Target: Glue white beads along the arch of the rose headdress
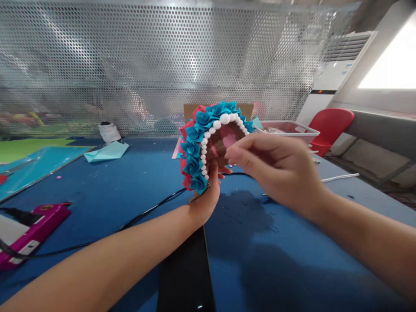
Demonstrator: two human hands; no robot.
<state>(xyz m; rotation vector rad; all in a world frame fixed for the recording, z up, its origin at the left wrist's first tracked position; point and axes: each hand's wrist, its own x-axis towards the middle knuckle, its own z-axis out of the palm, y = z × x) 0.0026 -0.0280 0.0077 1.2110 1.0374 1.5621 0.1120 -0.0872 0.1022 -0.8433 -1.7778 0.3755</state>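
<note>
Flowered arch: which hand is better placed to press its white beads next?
Probably the right hand: it is raised beside the white beads, while the left hand supports the flowered arch at its lower left.

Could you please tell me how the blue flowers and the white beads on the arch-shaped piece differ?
The blue flowers have ruffled, petalled surfaces, while the white beads look smooth and round. Each blue flower looks larger than most of the white beads. The white beads line the inner edge of the curve; the blue flowers sit just outside them. Both form curved rows on the same arch-shaped piece, held in the left hand.
</note>
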